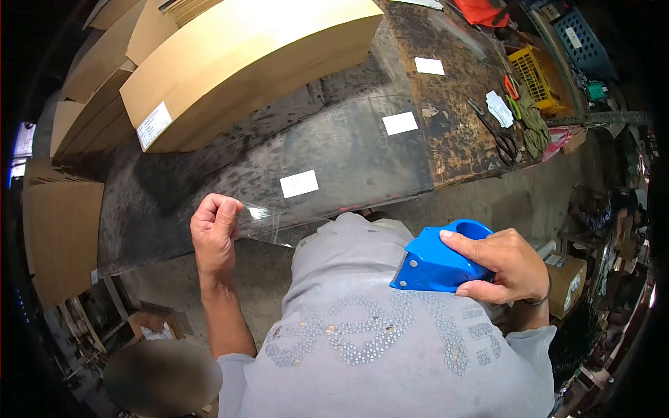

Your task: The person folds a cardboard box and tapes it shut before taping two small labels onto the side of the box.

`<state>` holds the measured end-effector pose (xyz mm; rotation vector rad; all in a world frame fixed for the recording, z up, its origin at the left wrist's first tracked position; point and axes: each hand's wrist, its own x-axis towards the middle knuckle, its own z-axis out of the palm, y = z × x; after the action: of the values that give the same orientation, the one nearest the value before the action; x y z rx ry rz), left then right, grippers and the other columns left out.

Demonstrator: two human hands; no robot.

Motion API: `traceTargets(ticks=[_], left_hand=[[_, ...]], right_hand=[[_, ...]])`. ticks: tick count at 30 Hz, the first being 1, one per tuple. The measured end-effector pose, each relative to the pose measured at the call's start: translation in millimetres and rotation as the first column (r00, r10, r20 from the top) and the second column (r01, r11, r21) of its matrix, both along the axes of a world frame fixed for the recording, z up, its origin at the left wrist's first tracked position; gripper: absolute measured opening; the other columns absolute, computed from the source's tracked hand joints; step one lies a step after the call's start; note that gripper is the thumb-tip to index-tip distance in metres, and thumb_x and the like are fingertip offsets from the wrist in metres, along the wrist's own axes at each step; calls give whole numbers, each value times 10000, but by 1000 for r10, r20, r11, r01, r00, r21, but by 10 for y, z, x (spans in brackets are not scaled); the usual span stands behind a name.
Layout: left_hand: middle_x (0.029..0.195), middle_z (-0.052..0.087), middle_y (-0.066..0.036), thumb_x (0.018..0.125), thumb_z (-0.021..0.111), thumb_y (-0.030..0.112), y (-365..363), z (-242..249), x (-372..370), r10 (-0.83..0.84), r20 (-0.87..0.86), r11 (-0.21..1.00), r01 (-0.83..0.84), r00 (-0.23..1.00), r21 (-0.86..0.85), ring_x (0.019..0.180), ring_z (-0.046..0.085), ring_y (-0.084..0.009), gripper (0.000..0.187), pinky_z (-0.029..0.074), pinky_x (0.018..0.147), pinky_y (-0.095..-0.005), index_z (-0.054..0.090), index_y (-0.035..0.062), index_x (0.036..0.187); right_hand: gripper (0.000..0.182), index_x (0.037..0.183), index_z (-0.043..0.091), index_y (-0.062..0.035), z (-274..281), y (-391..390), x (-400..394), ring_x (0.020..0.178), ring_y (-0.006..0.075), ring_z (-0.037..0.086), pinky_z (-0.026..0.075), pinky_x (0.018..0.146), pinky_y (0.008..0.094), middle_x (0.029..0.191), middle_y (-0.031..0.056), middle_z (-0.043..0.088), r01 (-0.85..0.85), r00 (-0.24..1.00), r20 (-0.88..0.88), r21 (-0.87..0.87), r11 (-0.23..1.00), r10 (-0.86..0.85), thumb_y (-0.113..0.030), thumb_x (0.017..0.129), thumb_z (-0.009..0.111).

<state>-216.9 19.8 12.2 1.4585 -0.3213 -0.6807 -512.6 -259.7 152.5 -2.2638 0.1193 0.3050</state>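
A worker at a packing surface (362, 160) draws a length of clear packing tape (268, 221) from a blue tape dispenser (435, 261). The left hand (214, 233) is closed in a fist, its grip pinched on the free end of the tape, while the right hand (505, 265) wraps around the dispenser with its grip clamped on the blue body. The tape runs taut across the front of the worker's grey shirt (369, 334), just above the near edge of the surface and not yet touching any carton.

A long cardboard box (244, 63) with a white label lies across the far side, flattened cartons (59, 237) are stacked at left, and three loose white labels (299, 184) sit on the dark top. Scissors (498, 136) and a yellow crate (536, 76) lie at the far right.

The likely risks: the unsupported tape could sag and stick to the shirt or fold onto itself if tension slackens, and the dispenser's serrated edge sits close to the body
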Motion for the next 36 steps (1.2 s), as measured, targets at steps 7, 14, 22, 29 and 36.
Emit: traceTargets(ticks=[7, 14, 22, 29, 36], left_hand=[[660, 519, 59, 924, 643, 173, -326, 105, -52, -73, -3, 997, 74, 997, 26, 526, 400, -17, 160, 314, 472, -184, 605, 40, 843], [613, 415, -25, 753, 724, 74, -1729, 216, -1233, -220, 972, 870, 467, 77, 160, 547, 448, -180, 112, 369, 487, -318, 613, 87, 747], [690, 508, -75, 780, 705, 114, -2205, 577, -1185, -383, 914, 829, 486, 131, 278, 622, 556, -262, 98, 454, 541, -369, 615, 76, 793], [743, 570, -102, 831, 671, 164, -2172, 623, -600, -584, 772, 806, 289, 249, 516, 699, 598, -304, 119, 483, 626, -390, 624, 58, 858], [733, 575, -87, 809, 700, 112, -2138, 875, -258, -530, 809, 836, 317, 254, 448, 656, 566, -236, 107, 466, 618, -339, 634, 45, 859]], right_hand=[[648, 1345, 503, -37, -64, -76, -143, 668, 357, 664, 538, 631, 405, 873, 224, 669, 146, 989, 19, -143, 979, -144, -345, 809, 695], [624, 1271, 545, -59, -1421, -853, -76, 979, 422, 626, 495, 832, 479, 1056, 241, 652, 672, 725, -11, -207, 711, -688, -460, 799, 622], [645, 1331, 410, -67, -2715, -1777, -100, 879, 437, 648, 506, 728, 525, 909, 280, 658, 808, 506, 296, -491, 325, -810, -373, 831, 679], [610, 1283, 546, -83, -2874, -1665, 70, 1172, 355, 482, 404, 979, 455, 1293, 218, 470, 896, 444, 594, -314, 315, -671, -443, 816, 703], [631, 1272, 549, -76, -1451, -949, 1260, 1193, 183, 499, 398, 1007, 359, 1258, 87, 547, 130, 809, 377, 633, 763, -450, -486, 819, 706]])
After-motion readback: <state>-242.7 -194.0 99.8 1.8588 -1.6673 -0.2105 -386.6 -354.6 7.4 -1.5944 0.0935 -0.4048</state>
